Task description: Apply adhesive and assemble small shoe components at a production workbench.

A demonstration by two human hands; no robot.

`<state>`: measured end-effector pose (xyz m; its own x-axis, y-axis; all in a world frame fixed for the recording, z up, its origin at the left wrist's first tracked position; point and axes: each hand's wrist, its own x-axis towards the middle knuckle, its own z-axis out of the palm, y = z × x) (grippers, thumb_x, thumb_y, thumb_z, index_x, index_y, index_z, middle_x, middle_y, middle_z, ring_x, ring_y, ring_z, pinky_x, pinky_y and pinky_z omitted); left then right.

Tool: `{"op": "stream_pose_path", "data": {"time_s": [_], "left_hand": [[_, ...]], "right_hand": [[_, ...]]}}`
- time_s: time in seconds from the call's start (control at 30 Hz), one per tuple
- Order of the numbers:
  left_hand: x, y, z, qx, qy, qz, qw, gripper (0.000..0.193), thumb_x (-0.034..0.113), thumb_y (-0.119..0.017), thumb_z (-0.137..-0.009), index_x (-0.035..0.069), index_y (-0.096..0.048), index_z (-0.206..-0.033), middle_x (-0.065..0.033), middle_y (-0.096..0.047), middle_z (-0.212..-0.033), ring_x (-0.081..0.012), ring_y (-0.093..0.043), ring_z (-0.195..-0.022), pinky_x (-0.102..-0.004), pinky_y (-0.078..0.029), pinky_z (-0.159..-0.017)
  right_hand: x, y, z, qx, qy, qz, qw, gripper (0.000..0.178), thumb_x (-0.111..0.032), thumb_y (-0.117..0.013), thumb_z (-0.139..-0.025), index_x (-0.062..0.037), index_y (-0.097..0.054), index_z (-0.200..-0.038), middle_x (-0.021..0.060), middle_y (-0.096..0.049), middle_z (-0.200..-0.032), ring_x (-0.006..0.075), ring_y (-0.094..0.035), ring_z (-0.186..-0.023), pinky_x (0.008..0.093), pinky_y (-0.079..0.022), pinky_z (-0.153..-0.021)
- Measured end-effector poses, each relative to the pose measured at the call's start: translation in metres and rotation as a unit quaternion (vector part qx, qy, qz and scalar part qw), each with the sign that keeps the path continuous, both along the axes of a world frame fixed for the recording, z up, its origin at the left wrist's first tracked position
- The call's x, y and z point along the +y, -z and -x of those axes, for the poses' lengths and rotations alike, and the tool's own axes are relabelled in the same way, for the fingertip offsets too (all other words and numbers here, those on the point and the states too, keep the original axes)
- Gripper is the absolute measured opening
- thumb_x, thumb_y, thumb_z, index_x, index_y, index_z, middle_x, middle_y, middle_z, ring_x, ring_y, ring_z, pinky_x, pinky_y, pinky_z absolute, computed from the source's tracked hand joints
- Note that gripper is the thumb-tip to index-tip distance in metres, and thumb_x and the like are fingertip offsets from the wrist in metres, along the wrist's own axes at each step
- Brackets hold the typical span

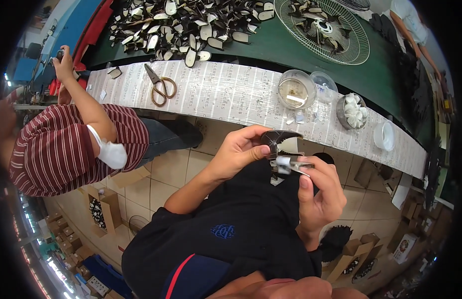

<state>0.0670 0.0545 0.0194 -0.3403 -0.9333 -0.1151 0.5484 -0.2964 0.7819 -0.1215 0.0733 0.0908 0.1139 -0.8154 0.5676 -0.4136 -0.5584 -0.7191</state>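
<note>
Head | left hand (239, 151): pinching dark piece (276, 139) | right hand (324, 192): pinching clip (301, 165)

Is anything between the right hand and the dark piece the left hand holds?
Only the metal clip with its white tip, which the right hand itself holds; nothing else visible blocks the dark piece.

you wear a plain black short-sleeved cloth shirt (261, 219), its front marked by a bright blue emblem of curling, interlaced lines (222, 230). nearer your neck lies a dark navy-blue cloth panel (203, 274), bordered by a narrow, slanting red stripe (179, 275). your left hand (236, 154) and right hand (324, 194) are bare.
</note>
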Motion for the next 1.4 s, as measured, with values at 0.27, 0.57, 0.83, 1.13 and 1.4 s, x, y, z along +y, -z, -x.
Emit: {"op": "stream_pose_path", "data": {"time_s": [0.27, 0.57, 0.83, 1.13, 1.4], "left_hand": [[0.001, 0.004, 0.001, -0.011, 0.003, 0.007, 1.0, 0.027, 0.009, -0.064, -0.091, -0.004, -0.055, -0.113, -0.0074, -0.062, -0.1, -0.0133, -0.061, -0.087, -0.0284, -0.052, -0.079], [-0.001, 0.006, 0.006, 0.014, 0.03, -0.024, 0.999, 0.021, 0.006, -0.063, -0.089, -0.002, -0.057, -0.107, -0.0107, -0.061, -0.103, -0.0159, -0.063, -0.09, -0.0328, -0.059, -0.072], [-0.001, 0.001, 0.006, 0.01, 0.031, -0.013, 0.999, 0.023, 0.007, -0.066, -0.089, -0.004, -0.056, -0.106, -0.01, -0.064, -0.099, -0.0154, -0.064, -0.087, -0.0286, -0.055, -0.075], [-0.004, -0.001, 0.006, 0.009, 0.035, -0.024, 0.999, 0.021, 0.006, -0.066, -0.089, -0.004, -0.056, -0.105, -0.0105, -0.064, -0.097, -0.0154, -0.064, -0.085, -0.0282, -0.055, -0.075], [-0.003, -0.006, 0.005, 0.047, 0.051, -0.051, 0.996, 0.023, 0.011, -0.065, -0.089, -0.003, -0.056, -0.105, -0.0104, -0.063, -0.097, -0.0171, -0.065, -0.084, -0.0323, -0.058, -0.072]], "right_hand": [[-0.006, 0.011, 0.006, -0.046, 0.068, -0.042, 0.996, 0.011, 0.003, -0.067, -0.079, 0.0055, -0.066, -0.09, 0.0189, -0.069, -0.097, 0.0239, -0.059, -0.078, 0.0308, -0.048, -0.073], [-0.007, 0.027, 0.006, 0.029, 0.045, -0.023, 0.998, 0.018, -0.005, -0.075, -0.074, 0.0013, -0.072, -0.09, 0.0129, -0.07, -0.1, 0.0235, -0.058, -0.083, 0.0333, -0.043, -0.077], [-0.009, 0.027, 0.004, 0.103, 0.093, 0.031, 0.99, 0.019, -0.008, -0.074, -0.075, 0.0001, -0.072, -0.092, 0.0115, -0.07, -0.101, 0.0226, -0.058, -0.082, 0.0349, -0.04, -0.078], [-0.005, 0.023, 0.009, 0.205, 0.168, 0.083, 0.961, 0.017, -0.007, -0.071, -0.08, 0.0018, -0.071, -0.094, 0.013, -0.07, -0.102, 0.0229, -0.059, -0.084, 0.0351, -0.041, -0.081], [0.003, 0.022, 0.018, 0.062, 0.19, 0.068, 0.977, 0.016, -0.006, -0.069, -0.082, 0.0047, -0.068, -0.094, 0.0185, -0.069, -0.101, 0.026, -0.059, -0.082, 0.036, -0.044, -0.077]]}}
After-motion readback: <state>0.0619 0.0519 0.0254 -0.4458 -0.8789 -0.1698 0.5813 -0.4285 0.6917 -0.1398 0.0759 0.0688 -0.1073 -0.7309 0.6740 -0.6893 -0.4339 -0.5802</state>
